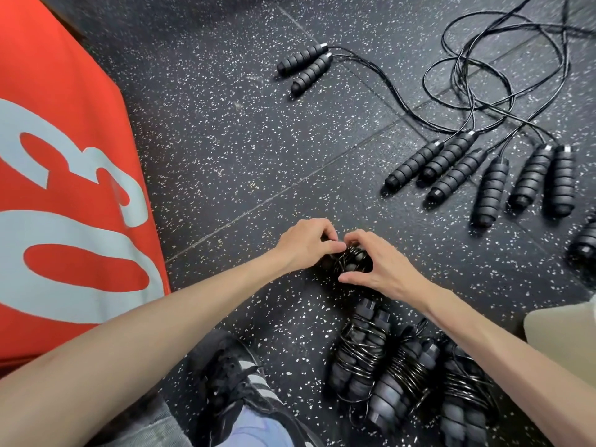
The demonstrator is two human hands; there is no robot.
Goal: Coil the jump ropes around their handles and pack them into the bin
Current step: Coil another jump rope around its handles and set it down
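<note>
Bare forearms, a black laced sneaker (237,379) with white stripes, faded jeans (258,429).

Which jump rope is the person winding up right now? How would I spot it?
Start at the big red bin on the left, then look right across the speckled floor to both hands. The rope bundle sits between the left hand and right hand; it is the only rope being held.

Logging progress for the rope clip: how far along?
Done: three coiled bundles lie on the floor. In hand: both hands, left hand and right hand, grip a fourth bundle. Left: uncoiled ropes, a handle pair and six handles. No bin visible; nothing packed.
</note>
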